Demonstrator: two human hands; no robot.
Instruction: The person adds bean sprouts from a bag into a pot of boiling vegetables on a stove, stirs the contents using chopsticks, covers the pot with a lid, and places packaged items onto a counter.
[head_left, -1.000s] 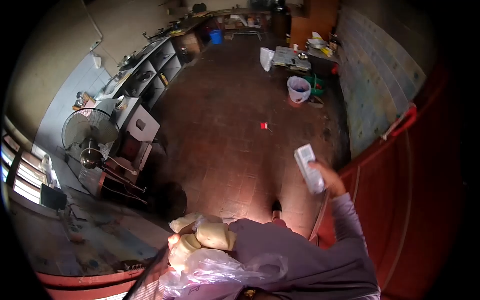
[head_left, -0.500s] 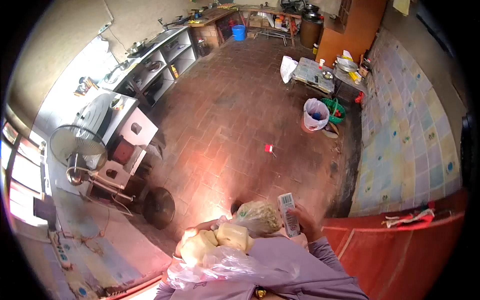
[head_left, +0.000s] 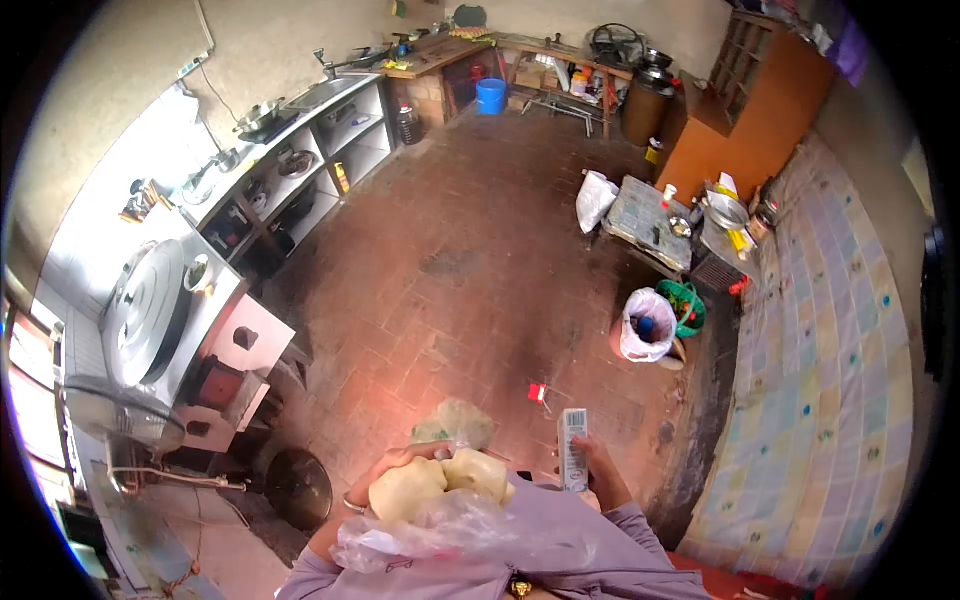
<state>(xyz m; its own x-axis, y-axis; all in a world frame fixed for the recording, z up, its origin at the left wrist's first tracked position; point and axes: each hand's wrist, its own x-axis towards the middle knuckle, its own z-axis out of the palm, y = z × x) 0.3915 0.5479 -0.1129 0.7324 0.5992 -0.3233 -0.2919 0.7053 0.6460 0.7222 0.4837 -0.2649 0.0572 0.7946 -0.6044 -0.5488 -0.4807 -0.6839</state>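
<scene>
- We hold two pale yellow buns [head_left: 408, 490] in our left hand [head_left: 385, 468], its fingers curled around their far side, close to our body.
- We see a clear plastic bag [head_left: 465, 530] bunched beneath and in front of the buns, against our mauve top [head_left: 620, 535].
- Just beyond them we see a second plastic bag [head_left: 455, 422] with pale contents, perhaps something stringy, though the blur keeps us from being sure; nor can we tell what supports it.
- In our right hand [head_left: 605, 475] we grip a slim white carton [head_left: 574, 452], fingers closed on it, upright, its barcode end pointing away from us.
- We have the carton to the right of the buns, the two apart.
- Below our hands we see the brick-tiled floor [head_left: 430, 280], with a small red-and-white item [head_left: 537, 392] lying near the carton in our view.
- Farther off to our right we see a lined bin [head_left: 647, 345] beside a green basket [head_left: 690, 306], near a low table [head_left: 640, 212].
</scene>
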